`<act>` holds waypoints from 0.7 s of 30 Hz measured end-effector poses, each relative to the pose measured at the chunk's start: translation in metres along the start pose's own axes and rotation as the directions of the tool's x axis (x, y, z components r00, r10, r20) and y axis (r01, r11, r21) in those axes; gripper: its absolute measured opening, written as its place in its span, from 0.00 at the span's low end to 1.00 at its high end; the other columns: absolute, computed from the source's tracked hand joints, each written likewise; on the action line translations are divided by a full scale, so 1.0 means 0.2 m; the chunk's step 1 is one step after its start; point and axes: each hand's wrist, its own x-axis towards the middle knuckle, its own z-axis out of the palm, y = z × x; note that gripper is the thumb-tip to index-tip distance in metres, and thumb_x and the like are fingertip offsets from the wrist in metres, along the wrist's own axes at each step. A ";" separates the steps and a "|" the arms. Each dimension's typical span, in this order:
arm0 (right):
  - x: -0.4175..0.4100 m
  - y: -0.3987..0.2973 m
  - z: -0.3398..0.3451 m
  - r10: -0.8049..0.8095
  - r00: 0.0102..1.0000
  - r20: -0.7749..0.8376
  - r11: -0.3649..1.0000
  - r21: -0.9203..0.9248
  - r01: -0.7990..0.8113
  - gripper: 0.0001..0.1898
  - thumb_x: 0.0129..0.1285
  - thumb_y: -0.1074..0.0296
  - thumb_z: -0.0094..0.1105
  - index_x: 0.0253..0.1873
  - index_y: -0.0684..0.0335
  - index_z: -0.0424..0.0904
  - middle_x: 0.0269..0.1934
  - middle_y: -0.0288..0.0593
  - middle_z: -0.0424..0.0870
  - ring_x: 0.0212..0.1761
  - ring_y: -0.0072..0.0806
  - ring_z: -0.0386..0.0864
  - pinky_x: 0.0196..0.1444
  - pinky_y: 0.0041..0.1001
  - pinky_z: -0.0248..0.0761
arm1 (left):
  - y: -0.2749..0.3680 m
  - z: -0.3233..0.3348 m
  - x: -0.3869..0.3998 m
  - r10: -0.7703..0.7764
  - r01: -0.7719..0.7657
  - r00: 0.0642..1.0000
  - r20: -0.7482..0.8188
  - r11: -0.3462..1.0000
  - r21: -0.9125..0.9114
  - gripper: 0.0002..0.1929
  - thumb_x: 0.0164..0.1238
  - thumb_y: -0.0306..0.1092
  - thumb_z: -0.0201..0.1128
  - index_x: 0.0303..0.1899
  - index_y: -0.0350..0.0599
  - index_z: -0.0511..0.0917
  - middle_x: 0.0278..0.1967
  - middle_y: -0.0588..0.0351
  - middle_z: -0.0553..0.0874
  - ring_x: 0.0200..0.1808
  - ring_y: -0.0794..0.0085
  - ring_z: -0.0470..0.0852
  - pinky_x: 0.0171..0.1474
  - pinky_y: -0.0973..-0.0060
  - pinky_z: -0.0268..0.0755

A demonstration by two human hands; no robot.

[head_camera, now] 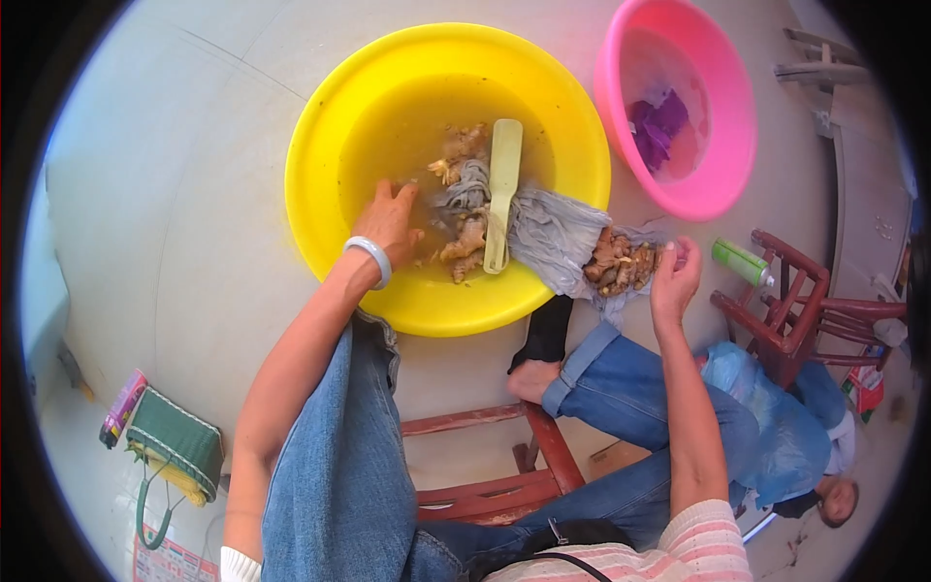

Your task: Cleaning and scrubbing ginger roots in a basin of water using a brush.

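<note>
Over the left part of a yellow plastic basin (320, 153) of murky water, my left hand (389, 225) has its fingers spread, a pale bangle on the wrist. Pieces of ginger root (465, 236) lie in the water beside a wet grey cloth (549, 229). The cloth drapes over the basin's right rim. A pale green long-handled brush (503, 189) lies across it, bristles not visible. Outside the rim, more ginger (622, 263) is heaped on cloth. My right hand (676, 276), fingers curled, is at that heap's right edge; whether it grips anything is unclear.
A pink basin (738, 145) holds water and a purple cloth (658, 127). To the right are a green spray can (742, 262), a red wooden stool (789, 291) and a person (836, 502) near a blue plastic bag (771, 429). A green woven basket (178, 436) stands at lower left.
</note>
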 end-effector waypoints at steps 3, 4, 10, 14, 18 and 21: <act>-0.06 -0.61 -0.01 -0.120 0.939 0.322 0.843 0.533 -0.075 0.14 0.65 0.71 0.58 0.53 0.68 0.73 0.34 0.43 0.80 0.30 0.30 0.78 0.35 0.26 0.73 | -0.06 0.01 0.05 -0.052 0.037 0.997 -0.061 0.974 -0.223 0.22 0.57 0.29 0.69 0.54 0.36 0.75 0.52 0.35 0.76 0.52 0.42 0.77 0.56 0.62 0.71; -0.08 -0.74 0.02 -0.199 0.892 0.405 0.834 0.549 -0.063 0.13 0.64 0.73 0.58 0.53 0.68 0.73 0.30 0.44 0.80 0.29 0.31 0.78 0.34 0.27 0.73 | -0.02 -0.02 0.06 -0.062 -0.011 0.968 -0.245 0.959 -0.284 0.19 0.58 0.30 0.68 0.51 0.35 0.77 0.50 0.35 0.78 0.50 0.43 0.78 0.54 0.61 0.71; -0.16 -0.96 0.53 -0.312 0.893 0.323 0.942 0.230 0.246 0.27 0.58 0.73 0.62 0.62 0.67 0.62 0.28 0.53 0.78 0.31 0.50 0.80 0.37 0.41 0.73 | 0.12 0.00 0.27 0.056 -0.180 0.937 -0.344 0.924 -0.338 0.16 0.60 0.36 0.67 0.44 0.33 0.80 0.42 0.38 0.83 0.43 0.44 0.81 0.49 0.60 0.73; -0.21 -1.01 0.52 -0.250 0.875 0.415 0.946 0.297 0.130 0.32 0.57 0.73 0.61 0.65 0.69 0.56 0.37 0.60 0.76 0.39 0.52 0.78 0.43 0.43 0.71 | -0.07 0.04 0.23 -0.038 -0.047 0.986 -0.162 0.872 -0.488 0.15 0.60 0.36 0.66 0.41 0.32 0.80 0.31 0.45 0.84 0.36 0.60 0.83 0.44 0.68 0.74; -0.07 -0.96 0.45 -0.206 0.863 0.461 0.959 0.269 0.085 0.26 0.59 0.72 0.60 0.61 0.70 0.63 0.43 0.58 0.76 0.45 0.48 0.77 0.47 0.40 0.70 | -0.07 0.02 0.20 -0.152 0.000 0.978 -0.143 0.687 -0.726 0.14 0.64 0.35 0.64 0.41 0.30 0.80 0.33 0.55 0.84 0.36 0.77 0.78 0.42 0.77 0.72; -0.03 -1.03 0.46 -0.528 0.843 0.100 0.840 0.205 0.502 0.18 0.65 0.68 0.56 0.56 0.71 0.70 0.36 0.52 0.79 0.40 0.41 0.79 0.46 0.35 0.71 | -0.06 -0.03 0.13 -0.075 -0.071 0.988 -0.132 0.541 -0.838 0.15 0.66 0.36 0.64 0.42 0.29 0.81 0.32 0.56 0.84 0.35 0.77 0.78 0.42 0.77 0.72</act>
